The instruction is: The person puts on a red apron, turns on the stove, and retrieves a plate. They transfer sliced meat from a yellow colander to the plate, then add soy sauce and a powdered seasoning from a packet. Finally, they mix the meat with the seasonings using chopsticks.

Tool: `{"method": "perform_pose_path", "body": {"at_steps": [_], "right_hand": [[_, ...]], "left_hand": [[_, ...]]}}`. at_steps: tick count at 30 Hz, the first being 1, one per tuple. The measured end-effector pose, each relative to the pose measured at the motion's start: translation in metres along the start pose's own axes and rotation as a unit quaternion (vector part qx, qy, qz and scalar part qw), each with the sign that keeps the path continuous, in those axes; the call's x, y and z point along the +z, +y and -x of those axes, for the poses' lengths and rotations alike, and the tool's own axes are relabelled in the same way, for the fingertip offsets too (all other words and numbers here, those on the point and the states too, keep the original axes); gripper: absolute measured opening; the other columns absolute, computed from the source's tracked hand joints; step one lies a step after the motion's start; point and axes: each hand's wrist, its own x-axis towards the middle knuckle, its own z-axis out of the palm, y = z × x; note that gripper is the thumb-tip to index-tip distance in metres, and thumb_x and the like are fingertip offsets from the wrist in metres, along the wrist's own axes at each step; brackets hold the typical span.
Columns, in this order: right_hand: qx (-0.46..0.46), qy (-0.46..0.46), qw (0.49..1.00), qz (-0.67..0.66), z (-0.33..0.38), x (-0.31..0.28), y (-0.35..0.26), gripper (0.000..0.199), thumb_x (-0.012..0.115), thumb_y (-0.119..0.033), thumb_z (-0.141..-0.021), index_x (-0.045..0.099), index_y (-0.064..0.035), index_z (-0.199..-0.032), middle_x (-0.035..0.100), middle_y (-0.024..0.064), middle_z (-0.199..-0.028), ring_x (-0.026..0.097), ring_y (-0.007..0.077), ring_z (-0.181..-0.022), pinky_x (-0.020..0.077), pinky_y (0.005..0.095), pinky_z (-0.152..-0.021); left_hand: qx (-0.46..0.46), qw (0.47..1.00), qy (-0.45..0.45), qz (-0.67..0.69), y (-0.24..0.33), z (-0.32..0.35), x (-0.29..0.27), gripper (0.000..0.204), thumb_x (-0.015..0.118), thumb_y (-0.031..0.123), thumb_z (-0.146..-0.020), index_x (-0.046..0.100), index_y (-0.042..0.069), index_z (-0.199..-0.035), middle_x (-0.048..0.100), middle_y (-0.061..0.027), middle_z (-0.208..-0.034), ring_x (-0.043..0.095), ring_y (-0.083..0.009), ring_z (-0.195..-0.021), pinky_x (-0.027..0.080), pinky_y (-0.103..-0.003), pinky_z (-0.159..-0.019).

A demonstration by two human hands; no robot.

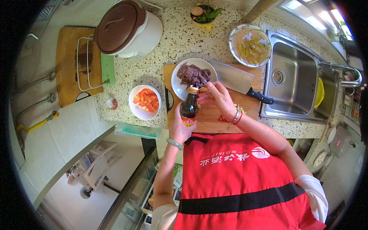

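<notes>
My left hand (181,125) is wrapped round a glass bottle of dark sauce (189,108), held upright or nearly so at the near rim of a white plate (175,82). Dark sliced meat (194,74) lies on that plate. The bottle's white spout shows at its neck. Beside it, the fingers of my right hand (221,100) are closed on the yellowish cap (203,89); whether the cap is still joined to the neck I cannot tell. Below my hands is a wooden cutting board (214,123), with chopped pale bits and red pieces (222,118) partly hidden by my right wrist.
A cleaver (234,78) lies behind my right hand, its black handle toward the steel sink (293,57). A bowl (132,109) of cut tomato stands left. Farther back are a lidded white pot (147,38), a patterned bowl (232,50) and a small bowl with egg and green peppers (212,15).
</notes>
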Motion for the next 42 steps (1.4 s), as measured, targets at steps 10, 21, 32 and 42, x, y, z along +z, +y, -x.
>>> {"method": "perform_pose_path", "body": {"at_steps": [10, 21, 32, 42], "right_hand": [[0.004, 0.008, 1.0, -0.002, 0.001, 0.001, 0.001, 0.043, 0.048, -0.038, -0.097, 0.041, 0.003, -0.108, 0.062, 0.0212, -0.093, 0.067, 0.026, -0.081, 0.0566, 0.0349, -0.071], [-0.006, 0.006, 1.0, -0.002, 0.013, -0.002, 0.012, 0.04, 0.048, -0.036, -0.098, 0.042, 0.0021, -0.108, 0.063, 0.0191, -0.091, 0.067, 0.0242, -0.08, 0.0568, 0.0336, -0.071], [-0.269, -0.027, 0.906, 0.327, 0.061, 0.016, -0.025, 0.022, 0.055, -0.024, -0.094, 0.052, -0.0035, -0.102, 0.061, 0.0112, -0.076, 0.064, 0.0173, -0.069, 0.0496, 0.0292, -0.062], [-0.396, -0.018, 0.726, 0.562, 0.155, -0.007, -0.12, 0.025, 0.05, -0.033, -0.093, 0.061, -0.0155, -0.106, 0.064, 0.0113, -0.071, 0.063, 0.0299, -0.06, 0.0492, 0.0383, -0.051]], "left_hand": [[-0.007, 1.0, -0.006, 0.004, -0.002, 0.002, 0.001, 0.085, 0.076, 0.021, -0.068, 0.027, 0.013, -0.138, 0.058, -0.0215, -0.115, 0.06, -0.0422, -0.097, 0.05, -0.046, -0.079], [0.001, 1.0, -0.001, -0.002, -0.004, 0.014, 0.005, 0.085, 0.076, 0.02, -0.07, 0.026, 0.013, -0.139, 0.059, -0.022, -0.114, 0.06, -0.0424, -0.097, 0.05, -0.047, -0.078], [0.133, 0.984, 0.106, 0.057, 0.005, 0.027, 0.012, 0.088, 0.079, 0.013, -0.067, 0.029, 0.002, -0.138, 0.05, -0.0195, -0.127, 0.053, -0.0322, -0.115, 0.045, -0.038, -0.095], [0.236, 0.966, 0.003, 0.109, 0.081, 0.053, 0.054, 0.079, 0.08, 0.017, -0.068, 0.036, 0.002, -0.132, 0.056, -0.0131, -0.114, 0.059, -0.0237, -0.103, 0.047, -0.036, -0.089]]}}
